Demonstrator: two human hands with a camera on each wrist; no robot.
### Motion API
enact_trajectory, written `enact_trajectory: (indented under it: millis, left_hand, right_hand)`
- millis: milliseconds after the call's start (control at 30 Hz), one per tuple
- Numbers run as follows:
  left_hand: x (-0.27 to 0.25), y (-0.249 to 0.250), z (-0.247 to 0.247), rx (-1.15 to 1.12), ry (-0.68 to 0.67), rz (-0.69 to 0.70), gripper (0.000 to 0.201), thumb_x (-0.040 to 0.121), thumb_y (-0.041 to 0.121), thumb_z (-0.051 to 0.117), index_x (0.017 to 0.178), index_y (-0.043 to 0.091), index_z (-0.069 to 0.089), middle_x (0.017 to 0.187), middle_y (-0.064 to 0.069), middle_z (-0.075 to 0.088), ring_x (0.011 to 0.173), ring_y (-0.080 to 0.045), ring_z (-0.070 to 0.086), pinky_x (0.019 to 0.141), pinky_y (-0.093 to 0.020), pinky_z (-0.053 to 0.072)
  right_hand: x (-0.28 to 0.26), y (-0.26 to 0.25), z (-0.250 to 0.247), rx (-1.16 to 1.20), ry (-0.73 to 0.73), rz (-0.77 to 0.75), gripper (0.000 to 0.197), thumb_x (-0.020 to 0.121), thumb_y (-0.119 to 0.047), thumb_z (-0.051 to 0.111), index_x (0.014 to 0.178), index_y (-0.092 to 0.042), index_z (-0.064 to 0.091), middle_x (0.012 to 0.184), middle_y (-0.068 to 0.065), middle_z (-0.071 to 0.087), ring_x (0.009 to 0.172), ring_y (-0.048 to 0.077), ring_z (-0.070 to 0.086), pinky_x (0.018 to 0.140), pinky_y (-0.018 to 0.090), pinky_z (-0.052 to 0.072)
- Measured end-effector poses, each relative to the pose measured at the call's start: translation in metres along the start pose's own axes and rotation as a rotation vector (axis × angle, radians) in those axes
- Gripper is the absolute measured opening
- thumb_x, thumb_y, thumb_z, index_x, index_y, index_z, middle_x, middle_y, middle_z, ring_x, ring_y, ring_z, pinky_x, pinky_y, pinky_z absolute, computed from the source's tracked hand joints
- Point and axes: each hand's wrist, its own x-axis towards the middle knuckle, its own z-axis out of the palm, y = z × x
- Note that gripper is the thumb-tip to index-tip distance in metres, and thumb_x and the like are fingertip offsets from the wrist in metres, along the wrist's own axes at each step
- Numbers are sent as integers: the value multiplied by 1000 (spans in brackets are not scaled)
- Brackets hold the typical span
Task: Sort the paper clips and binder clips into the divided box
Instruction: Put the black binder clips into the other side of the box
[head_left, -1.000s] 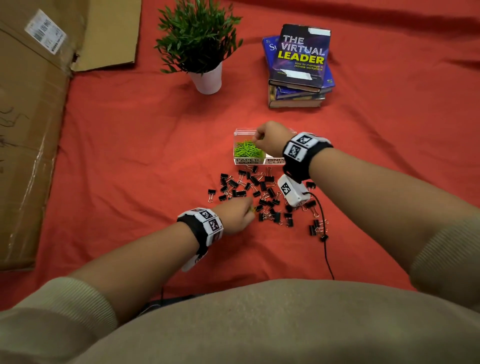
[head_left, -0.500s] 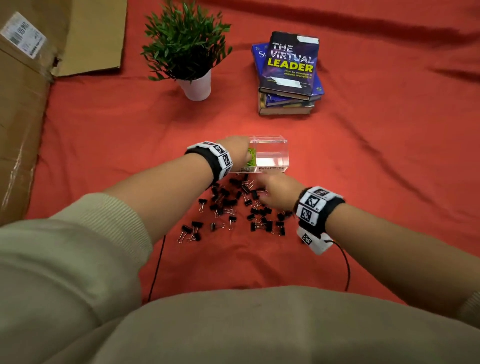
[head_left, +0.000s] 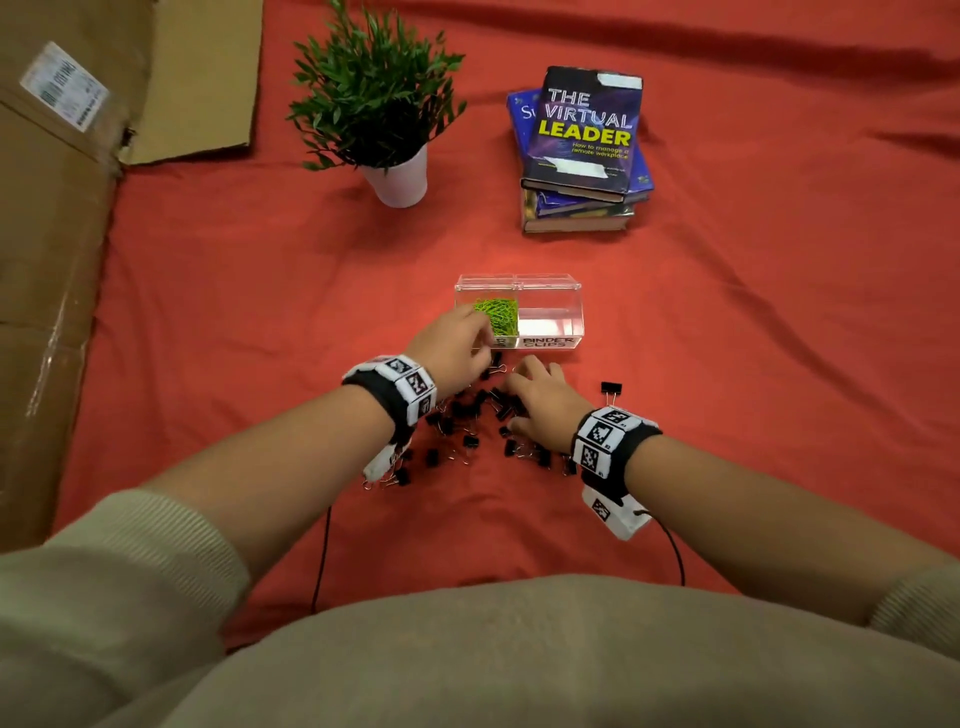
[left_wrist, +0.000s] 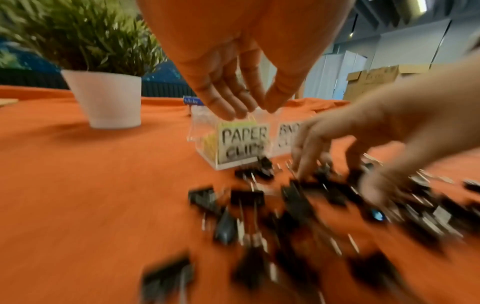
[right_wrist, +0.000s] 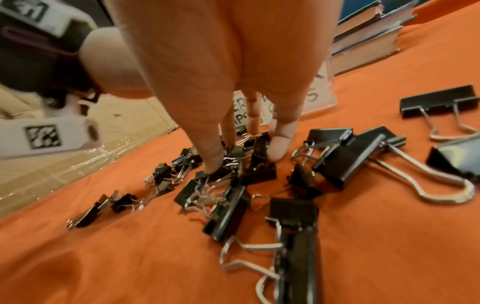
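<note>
Black binder clips (head_left: 470, 410) lay tangled; my right hand (head_left: 540, 402) was spread open on them, left hand (head_left: 452, 345) relaxed, empty by the box (head_left: 550, 312). Risk imo: snagged handles dragging extras, spilling into paper clips (head_left: 497, 312).

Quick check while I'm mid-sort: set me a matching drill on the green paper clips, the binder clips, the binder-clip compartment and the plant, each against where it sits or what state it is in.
Things:
1. green paper clips
2. black binder clips
3. compartment labelled BINDER CLIPS
4. potted plant

Place or state:
A. loose on the red cloth, in front of the box
B. nothing visible inside it
C. far side of the cloth, left of the book stack
D. inside the left half of the clear box

Pairs: 1-D, 2-A, 3-B, 4-C
</note>
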Motion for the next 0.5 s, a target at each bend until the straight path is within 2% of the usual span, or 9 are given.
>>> enact_trajectory:
  millis: [67,133,200,267,367,500]
  left_hand:
    - [-18,-8,15,30,-127,-7,15,83,19,55,98,22,59,99,5,52,95,-19,57,78,-38,52]
    - [-32,-14,29,81,-222,17,34,82,19,57,116,25,56,112,2,51,103,-20,54,81,-40,52]
    - [-41,-14,38,117,-273,40,51,83,19,58,132,29,45,121,0,46,110,-20,49,80,-39,52]
    - [-43,-9,44,159,-267,55,56,86,20,57,138,32,39,123,-2,44,111,-21,47,75,-36,50]
    - [-39,1,48,211,-234,45,47,91,24,54,136,29,42,118,-6,44,108,-27,51,69,-39,47]
    - [-33,11,50,243,-214,-16,32,92,29,54,122,16,50,116,-8,46,110,-29,51,75,-43,48]
  right_hand:
    - [-1,2,1,48,11,7,44,83,-27,68,121,-14,50,128,6,37,109,28,37,96,43,43]
    - [-2,5,0,96,13,18,38,83,-22,67,118,-14,54,125,5,38,109,26,39,98,40,42]
    - [-4,7,-2,124,5,29,32,84,-18,66,114,-15,57,121,4,39,108,25,40,97,38,41]
    - [-7,9,-3,111,-8,23,29,83,-17,65,111,-14,56,119,5,39,107,26,40,94,37,42]
    - [-11,10,-6,109,-18,6,25,80,-16,66,102,-14,55,114,3,43,103,25,40,88,38,43]
    - [-12,14,-6,144,1,-10,16,78,-12,65,92,-14,57,106,4,47,96,25,45,85,39,44]
